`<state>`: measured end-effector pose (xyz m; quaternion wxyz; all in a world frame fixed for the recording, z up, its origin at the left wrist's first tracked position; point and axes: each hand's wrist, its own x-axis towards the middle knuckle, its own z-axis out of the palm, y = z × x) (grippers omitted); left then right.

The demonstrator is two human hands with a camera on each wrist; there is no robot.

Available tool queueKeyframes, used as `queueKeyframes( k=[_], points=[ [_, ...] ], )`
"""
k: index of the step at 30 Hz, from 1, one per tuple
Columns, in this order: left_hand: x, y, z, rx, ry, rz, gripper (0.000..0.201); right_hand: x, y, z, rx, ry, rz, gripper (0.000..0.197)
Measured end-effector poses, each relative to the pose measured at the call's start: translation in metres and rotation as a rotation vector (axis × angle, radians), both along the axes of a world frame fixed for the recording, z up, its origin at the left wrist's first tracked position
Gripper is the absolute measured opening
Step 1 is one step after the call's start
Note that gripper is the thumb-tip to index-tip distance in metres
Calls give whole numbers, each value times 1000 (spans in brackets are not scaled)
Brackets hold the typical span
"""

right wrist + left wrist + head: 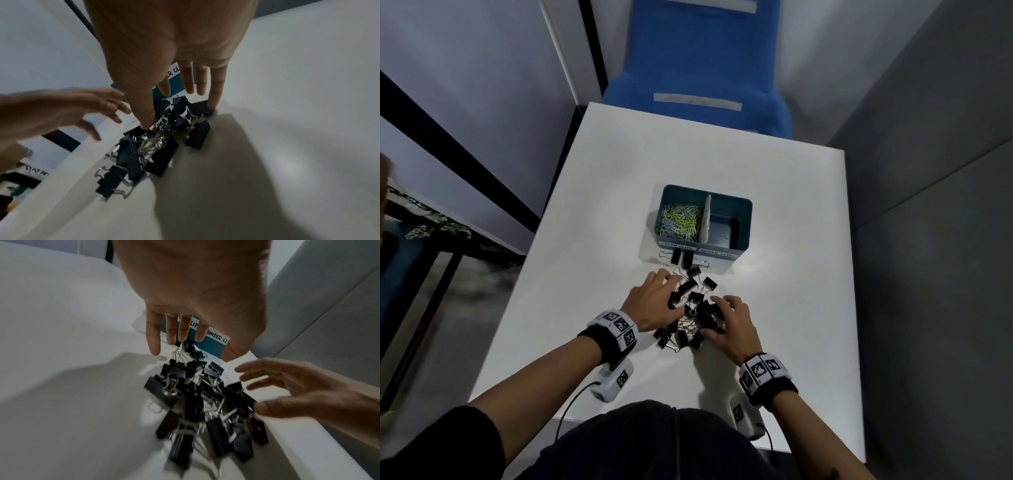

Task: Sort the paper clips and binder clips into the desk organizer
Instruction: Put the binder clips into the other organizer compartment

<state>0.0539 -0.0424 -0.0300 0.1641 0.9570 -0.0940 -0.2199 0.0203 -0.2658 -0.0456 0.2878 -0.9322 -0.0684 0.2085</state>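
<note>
Both hands, left hand (654, 301) and right hand (732, 329), fingers spread, flank stiff, light binder clips (688, 308); best scooped together.

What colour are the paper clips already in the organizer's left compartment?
The paper clips are mixed yellow, green and pale blue, clearest in the head view.
</note>
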Motion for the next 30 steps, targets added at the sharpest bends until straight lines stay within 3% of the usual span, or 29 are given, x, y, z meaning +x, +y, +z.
queueKeyframes(
  k=[5, 7, 10, 14, 18, 23, 30],
  points=[
    [41, -14, -9, 67, 50, -31, 83, -13, 6, 1, -223, 118, 59, 118],
    [47, -21, -15, 101, 97, -66, 84, -16, 11, -2, -286, 96, 93, 115],
    [39, -28, -26, 167, 87, -137, 85, -15, 11, -7, -327, 37, 98, 95],
    [14, -27, -31, 99, 76, -223, 81, -7, 4, -11, -240, 28, 40, 87],
    [-4, -5, -23, 26, -39, -236, 85, 2, -11, -10, -253, 40, 115, 97],
    [-13, 24, -23, 136, 152, -114, 135, 16, -18, -9, -422, 38, 266, 114],
    [24, -6, -23, 156, 92, -121, 140, 47, 14, 1, -431, 54, 343, 119]
  ],
)
